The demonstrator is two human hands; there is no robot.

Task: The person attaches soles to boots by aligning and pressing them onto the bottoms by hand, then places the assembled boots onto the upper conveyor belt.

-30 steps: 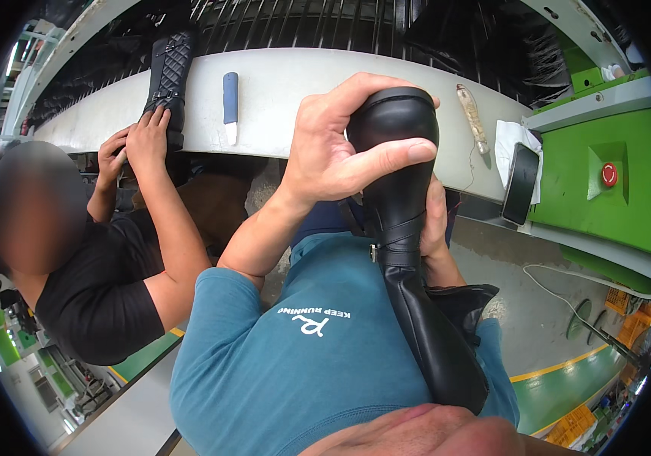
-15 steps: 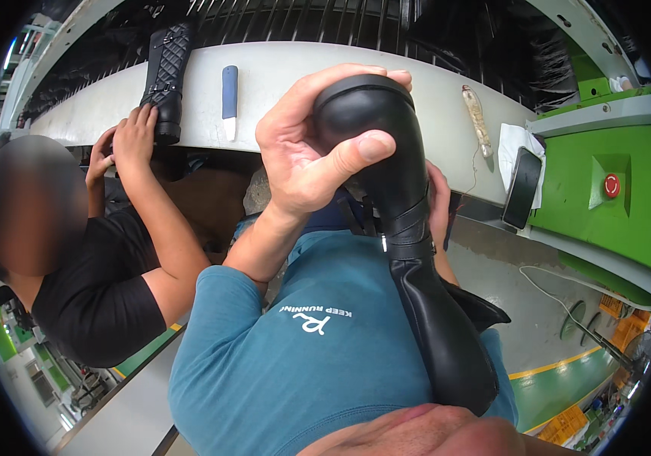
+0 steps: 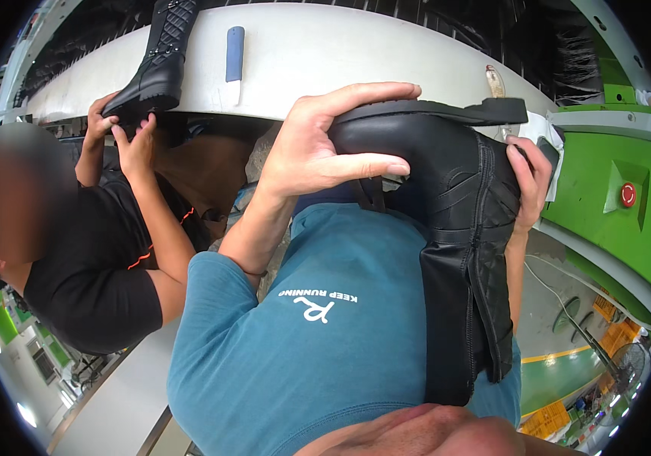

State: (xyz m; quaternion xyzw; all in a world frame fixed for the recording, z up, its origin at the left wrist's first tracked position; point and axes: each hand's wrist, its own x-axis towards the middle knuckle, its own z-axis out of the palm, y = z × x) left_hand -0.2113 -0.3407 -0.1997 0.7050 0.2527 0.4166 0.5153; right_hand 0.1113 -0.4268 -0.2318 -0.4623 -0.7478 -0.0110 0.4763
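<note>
A tall black leather boot (image 3: 447, 163) is held before my chest, its toe toward the left and its thick sole facing away from me. A zip runs down the side turned to me, and the shaft, partly quilted, hangs toward my body. My left hand (image 3: 318, 152) is closed round the toe, thumb on the upper and fingers over the sole edge. At the heel end my right hand (image 3: 530, 182) grips the back of the boot; part of it is hidden behind the heel.
On the white bench (image 3: 287, 49) lie a blue-handled knife (image 3: 235, 57) and a wrapped-handled tool (image 3: 496, 80), partly covered by the boot. A co-worker at left holds another black boot (image 3: 160, 68). A green machine (image 3: 599, 228) with a red button (image 3: 628, 194) stands at right.
The boot has turned from toe-away to sideways, so its zip and heel now show. My right hand has come into view at the heel. The co-worker's boot has also turned.
</note>
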